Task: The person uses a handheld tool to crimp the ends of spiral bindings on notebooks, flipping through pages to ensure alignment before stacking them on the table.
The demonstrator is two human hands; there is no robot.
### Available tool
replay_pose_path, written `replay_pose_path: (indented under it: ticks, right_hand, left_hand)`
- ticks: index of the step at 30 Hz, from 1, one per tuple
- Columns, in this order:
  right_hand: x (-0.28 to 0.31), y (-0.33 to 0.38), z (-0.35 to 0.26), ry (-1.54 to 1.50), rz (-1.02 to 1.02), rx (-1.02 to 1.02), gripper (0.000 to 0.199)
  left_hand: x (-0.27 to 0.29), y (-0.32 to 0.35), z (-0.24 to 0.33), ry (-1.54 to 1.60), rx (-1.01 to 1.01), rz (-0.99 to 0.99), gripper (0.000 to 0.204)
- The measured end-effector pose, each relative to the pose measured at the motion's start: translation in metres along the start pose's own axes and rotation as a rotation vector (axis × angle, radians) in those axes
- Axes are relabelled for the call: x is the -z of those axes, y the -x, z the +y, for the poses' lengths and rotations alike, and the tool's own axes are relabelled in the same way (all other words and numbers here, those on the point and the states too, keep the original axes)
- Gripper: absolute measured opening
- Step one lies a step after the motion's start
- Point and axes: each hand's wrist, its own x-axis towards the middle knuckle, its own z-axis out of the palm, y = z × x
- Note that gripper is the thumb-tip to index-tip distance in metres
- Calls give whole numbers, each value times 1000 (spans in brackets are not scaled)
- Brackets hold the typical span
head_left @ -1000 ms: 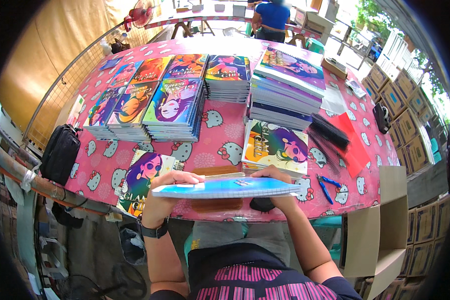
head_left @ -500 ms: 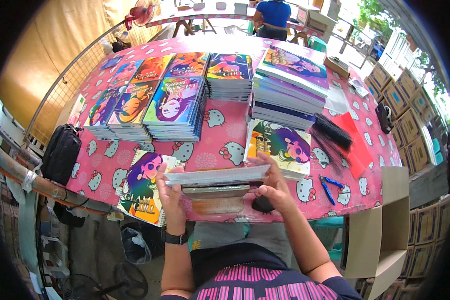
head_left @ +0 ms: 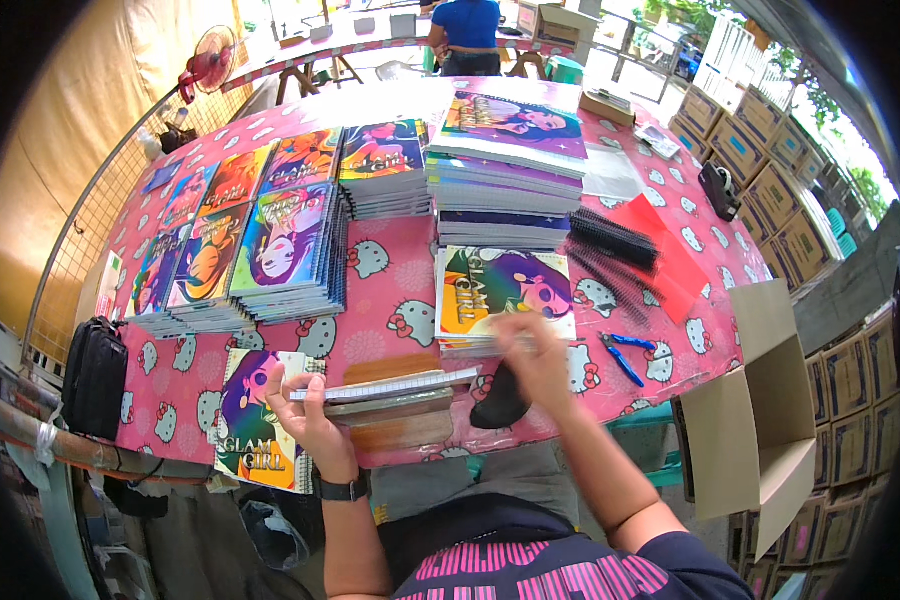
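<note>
Here, left hand [head_left: 316,425] pinches apparently gridded sheets [head_left: 400,384].

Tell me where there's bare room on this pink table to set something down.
Bare pink cloth lies between the left notebook stacks and the tall notebook pile; a smaller patch sits between the black bag and lone notebook. Front centre is crowded: squared-paper pad in the left grip, brown wooden-looking piece and black object.
</note>
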Motion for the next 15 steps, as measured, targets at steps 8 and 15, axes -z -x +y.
replay_pose_path:
  ticks: [8, 15]
  right_hand:
    - [157, -55, 149, 1318, 70, -172, 32]
    - [192, -90, 148, 868, -31, -197, 22]
  left_hand:
    - [-7, -14, -6, -12, 48, -175, 28]
    - [-11, -16, -6, -44, 50, -168, 26]
